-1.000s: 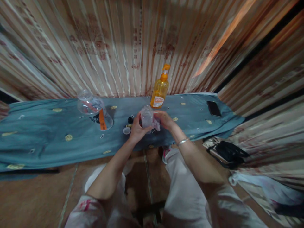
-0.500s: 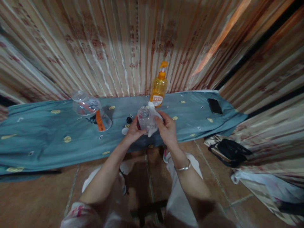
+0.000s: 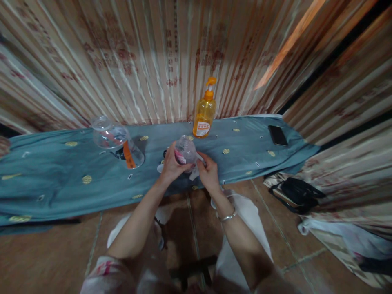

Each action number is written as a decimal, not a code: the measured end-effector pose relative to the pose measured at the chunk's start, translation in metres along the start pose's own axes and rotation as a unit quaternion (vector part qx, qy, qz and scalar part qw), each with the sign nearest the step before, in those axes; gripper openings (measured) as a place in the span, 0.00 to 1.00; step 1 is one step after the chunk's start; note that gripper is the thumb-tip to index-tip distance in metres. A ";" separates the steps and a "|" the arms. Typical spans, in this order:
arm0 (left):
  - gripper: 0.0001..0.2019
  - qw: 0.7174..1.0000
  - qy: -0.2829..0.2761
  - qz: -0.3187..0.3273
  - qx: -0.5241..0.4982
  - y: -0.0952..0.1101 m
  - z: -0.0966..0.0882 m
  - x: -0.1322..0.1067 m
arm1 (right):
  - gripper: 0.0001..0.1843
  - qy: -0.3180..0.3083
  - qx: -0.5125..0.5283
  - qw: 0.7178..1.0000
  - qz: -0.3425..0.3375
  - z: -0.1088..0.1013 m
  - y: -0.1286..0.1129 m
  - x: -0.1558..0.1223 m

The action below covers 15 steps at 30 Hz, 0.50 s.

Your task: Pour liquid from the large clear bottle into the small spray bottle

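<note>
My left hand (image 3: 170, 165) is wrapped round a small clear bottle (image 3: 185, 149), held just above the near edge of a teal cloth (image 3: 61, 179) that covers a low bench. My right hand (image 3: 208, 174) pinches a white cloth or tissue (image 3: 194, 173) against the bottle's lower right side. A small white cap (image 3: 159, 168) and a dark round cap (image 3: 164, 154) lie on the cloth just left of my left hand, partly hidden by it.
An orange pump bottle (image 3: 204, 114) stands behind my hands by the striped curtain. A clear jar (image 3: 114, 141) with an orange tag lies on its side at the left. A black phone (image 3: 277, 135) lies at the right end. A black bag (image 3: 297, 194) sits on the floor.
My right hand has dropped from the bottle's top right to its lower right, taking the white cloth down with it. The bottle has tilted a little in my left hand.
</note>
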<state>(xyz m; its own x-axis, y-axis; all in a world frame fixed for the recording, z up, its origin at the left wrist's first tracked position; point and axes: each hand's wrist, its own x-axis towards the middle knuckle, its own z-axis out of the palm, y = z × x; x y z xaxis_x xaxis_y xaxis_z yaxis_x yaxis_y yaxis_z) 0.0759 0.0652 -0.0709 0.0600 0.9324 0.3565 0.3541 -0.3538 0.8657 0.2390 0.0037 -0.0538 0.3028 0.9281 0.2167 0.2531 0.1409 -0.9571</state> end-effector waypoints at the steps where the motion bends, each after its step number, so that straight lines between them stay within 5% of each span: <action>1: 0.51 1.000 -0.009 0.005 0.001 0.001 0.000 0.000 | 0.20 0.002 0.006 1.000 -0.009 -0.003 -0.008 0.001; 8: 0.44 0.990 -0.080 -0.066 -0.098 0.005 -0.015 -0.003 | 0.23 0.009 -0.004 0.996 -0.086 -0.008 -0.042 -0.001; 15: 0.39 0.975 -0.093 -0.127 -0.156 0.000 -0.028 -0.005 | 0.24 -0.005 -0.061 0.996 -0.061 0.010 0.008 -0.011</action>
<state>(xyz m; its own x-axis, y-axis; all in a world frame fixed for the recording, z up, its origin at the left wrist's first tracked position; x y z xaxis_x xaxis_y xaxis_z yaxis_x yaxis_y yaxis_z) 0.0498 0.0591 -0.0632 0.1866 0.9798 0.0718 0.0796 -0.0879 0.9929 0.2282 -0.0016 -0.0654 0.2546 0.9102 0.3267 0.3972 0.2096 -0.8935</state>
